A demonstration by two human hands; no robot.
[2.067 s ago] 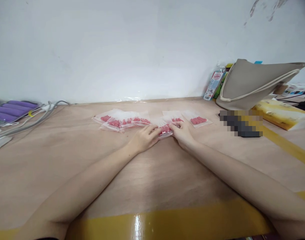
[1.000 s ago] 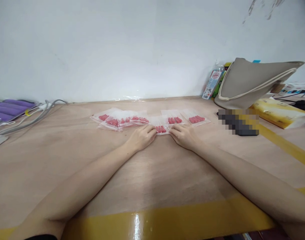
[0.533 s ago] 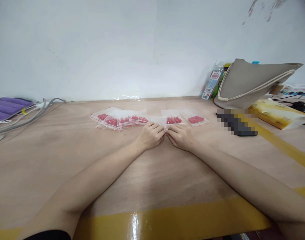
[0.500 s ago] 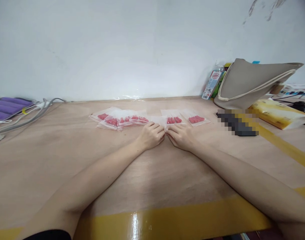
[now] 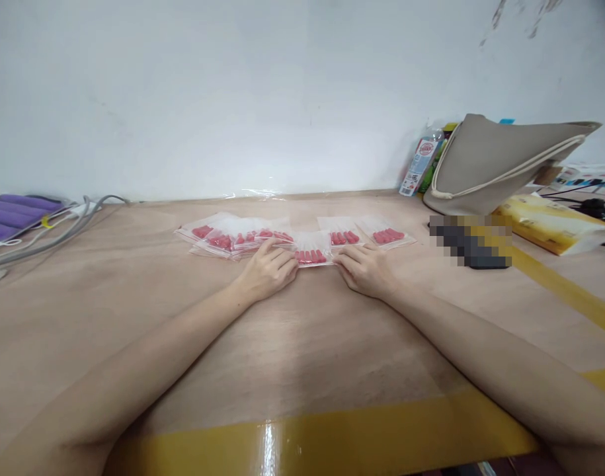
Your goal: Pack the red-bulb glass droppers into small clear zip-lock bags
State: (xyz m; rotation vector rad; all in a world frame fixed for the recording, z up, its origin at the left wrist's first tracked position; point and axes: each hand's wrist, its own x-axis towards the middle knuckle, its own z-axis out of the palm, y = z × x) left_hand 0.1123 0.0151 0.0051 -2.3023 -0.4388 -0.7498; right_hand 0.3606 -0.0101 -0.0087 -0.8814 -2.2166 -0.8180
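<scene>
A small clear plastic bag [image 5: 312, 242] holding several red pieces lies flat between my hands. My left hand [image 5: 269, 271] is closed at its near left corner, the fingers curled and pressed together. At the opposite near corner my right hand [image 5: 365, 270] pinches the bag's edge; its fingertips are partly hidden. A spread stack of similar bags with red pieces [image 5: 220, 239] lies just beyond my left hand. Two more such bags, one nearer [image 5: 344, 237] and one farther right [image 5: 389, 235], lie beyond my right hand.
On the right stand a grey drawstring bag [image 5: 500, 165], a carton [image 5: 420, 165] and a yellow tissue pack [image 5: 555, 225], with a blurred-out dark object [image 5: 473, 244] in front. Purple padding [image 5: 22, 215] and grey cables [image 5: 59, 237] lie left. A wall [image 5: 292, 99] closes the back.
My left hand has slid left along the bag's near edge, away from my right hand. The red pieces in the middle bag now show. My right hand has barely moved.
</scene>
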